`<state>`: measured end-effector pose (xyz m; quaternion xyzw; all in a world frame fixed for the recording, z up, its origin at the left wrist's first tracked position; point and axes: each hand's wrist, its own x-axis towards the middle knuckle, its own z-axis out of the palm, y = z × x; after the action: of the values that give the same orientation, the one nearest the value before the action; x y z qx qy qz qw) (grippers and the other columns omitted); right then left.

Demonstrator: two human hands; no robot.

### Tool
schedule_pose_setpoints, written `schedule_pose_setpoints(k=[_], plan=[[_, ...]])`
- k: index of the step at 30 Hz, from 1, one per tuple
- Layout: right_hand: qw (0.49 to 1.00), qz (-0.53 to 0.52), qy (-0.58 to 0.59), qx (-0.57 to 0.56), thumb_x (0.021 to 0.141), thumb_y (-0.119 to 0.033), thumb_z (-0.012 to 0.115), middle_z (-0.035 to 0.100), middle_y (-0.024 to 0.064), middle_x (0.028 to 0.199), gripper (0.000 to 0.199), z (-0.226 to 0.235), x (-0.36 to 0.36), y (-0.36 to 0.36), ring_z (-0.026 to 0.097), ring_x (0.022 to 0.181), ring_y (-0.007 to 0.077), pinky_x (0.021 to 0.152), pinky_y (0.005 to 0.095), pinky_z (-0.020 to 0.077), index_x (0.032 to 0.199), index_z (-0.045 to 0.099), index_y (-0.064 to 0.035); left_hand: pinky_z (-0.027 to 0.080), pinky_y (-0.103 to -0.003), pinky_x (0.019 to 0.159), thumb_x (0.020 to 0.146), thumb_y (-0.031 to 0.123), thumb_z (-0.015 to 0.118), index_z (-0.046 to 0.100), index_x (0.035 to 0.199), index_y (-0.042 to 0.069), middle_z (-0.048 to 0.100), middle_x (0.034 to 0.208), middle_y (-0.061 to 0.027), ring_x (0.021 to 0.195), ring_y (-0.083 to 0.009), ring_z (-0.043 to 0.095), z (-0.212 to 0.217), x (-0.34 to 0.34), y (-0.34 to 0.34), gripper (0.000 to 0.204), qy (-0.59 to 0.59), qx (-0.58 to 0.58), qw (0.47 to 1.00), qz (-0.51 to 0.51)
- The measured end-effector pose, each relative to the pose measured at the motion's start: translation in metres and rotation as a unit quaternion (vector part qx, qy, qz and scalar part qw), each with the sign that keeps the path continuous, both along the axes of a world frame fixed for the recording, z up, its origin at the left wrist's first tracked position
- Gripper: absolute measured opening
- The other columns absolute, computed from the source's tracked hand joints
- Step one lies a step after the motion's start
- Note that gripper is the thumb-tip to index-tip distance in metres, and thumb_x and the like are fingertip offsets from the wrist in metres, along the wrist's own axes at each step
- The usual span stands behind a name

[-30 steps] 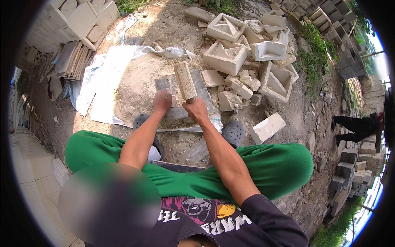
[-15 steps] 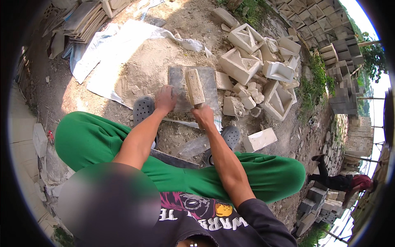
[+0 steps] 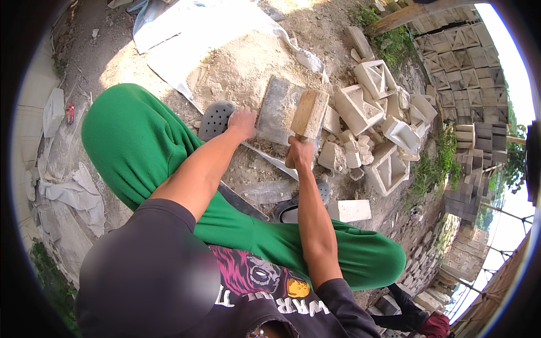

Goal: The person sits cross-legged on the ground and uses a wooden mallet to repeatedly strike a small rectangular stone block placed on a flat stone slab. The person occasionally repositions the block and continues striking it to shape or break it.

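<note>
My right hand is wrapped round the handle of a wooden mallet. Its blocky head is over a dark flat slab dusted with pale crumbs and powder; I cannot tell whether it touches. Just left of the slab, my left hand is low by its edge, beside the grey clog on my left foot. The left fingers are partly hidden and bunched in view, so their grip does not show.
Broken pale block pieces and rubble are heaped right of the slab. A white sheet with pale powder spreads beyond. One pale block lies by my right clog. Stacked blocks rise at the far right; another person is lower right.
The whole view has shifted and turned. The mallet head looks larger and now leans to the right. My left hand has come away from the slab's surface to beside its edge.
</note>
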<state>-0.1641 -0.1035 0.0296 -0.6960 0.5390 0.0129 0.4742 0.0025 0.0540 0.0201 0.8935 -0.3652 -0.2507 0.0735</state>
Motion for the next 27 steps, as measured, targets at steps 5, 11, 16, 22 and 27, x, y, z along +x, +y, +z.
schedule_pose_setpoints(k=[5, 11, 16, 22, 27], plan=[[0.994, 0.062, 0.090, 0.022, 0.070, -0.032, 0.070, 0.070, 0.0153, 0.066, 0.037, 0.020, -0.001, -0.007, 0.069, 0.060, 0.0267, 0.064, 0.0362, 0.0554, 0.077, 0.071, 0.0042, 0.051, -0.042, 0.098, 0.078, 0.010, 0.075, 0.062, 0.117, 0.005, 0.059, 0.120, -0.0151, 0.119, -0.0306, 0.057, -0.012, 0.005, -0.002, 0.042, -0.027, 0.052, 0.997, -0.040], [0.995, 0.027, -0.081, -0.050, 0.075, -0.024, 0.070, 0.067, 0.0116, 0.066, 0.031, 0.066, 0.028, 0.014, 0.068, 0.055, 0.0216, 0.056, 0.0361, 0.0539, 0.086, 0.065, 0.0032, 0.046, -0.044, 0.098, 0.084, 0.013, 0.071, 0.064, 0.118, 0.007, 0.065, 0.119, -0.0125, 0.117, -0.0301, 0.061, -0.028, 0.008, -0.008, 0.036, -0.078, 0.086, 0.988, -0.102], [0.991, 0.125, -0.038, -0.042, 0.074, -0.025, 0.071, 0.066, 0.0116, 0.063, 0.031, 0.027, 0.021, 0.009, 0.069, 0.057, 0.0222, 0.055, 0.0367, 0.0539, 0.083, 0.066, 0.0044, 0.039, -0.043, 0.104, 0.085, 0.012, 0.069, 0.064, 0.121, 0.006, 0.068, 0.124, -0.0121, 0.115, -0.0260, 0.065, -0.007, 0.014, -0.008, 0.036, 0.002, 0.146, 0.984, -0.104], [0.999, 0.042, 0.000, 0.003, 0.071, -0.029, 0.072, 0.070, 0.0175, 0.073, 0.038, -0.027, -0.001, -0.002, 0.070, 0.063, 0.0259, 0.063, 0.0394, 0.0544, 0.084, 0.069, 0.0070, 0.057, -0.043, 0.080, 0.074, 0.019, 0.074, 0.076, 0.106, 0.009, 0.075, 0.106, -0.0084, 0.102, -0.0260, 0.071, 0.021, 0.033, -0.030, 0.034, 0.055, 0.168, 0.984, -0.022], [0.995, 0.012, -0.099, 0.006, 0.074, -0.026, 0.072, 0.068, 0.0139, 0.069, 0.034, 0.023, 0.007, 0.007, 0.068, 0.058, 0.0253, 0.059, 0.0379, 0.0530, 0.088, 0.066, 0.0041, 0.059, -0.043, 0.073, 0.071, 0.017, 0.071, 0.076, 0.099, 0.003, 0.074, 0.101, -0.0134, 0.092, -0.0251, 0.073, 0.067, 0.077, -0.076, 0.031, 0.130, 0.123, 0.984, 0.014]])
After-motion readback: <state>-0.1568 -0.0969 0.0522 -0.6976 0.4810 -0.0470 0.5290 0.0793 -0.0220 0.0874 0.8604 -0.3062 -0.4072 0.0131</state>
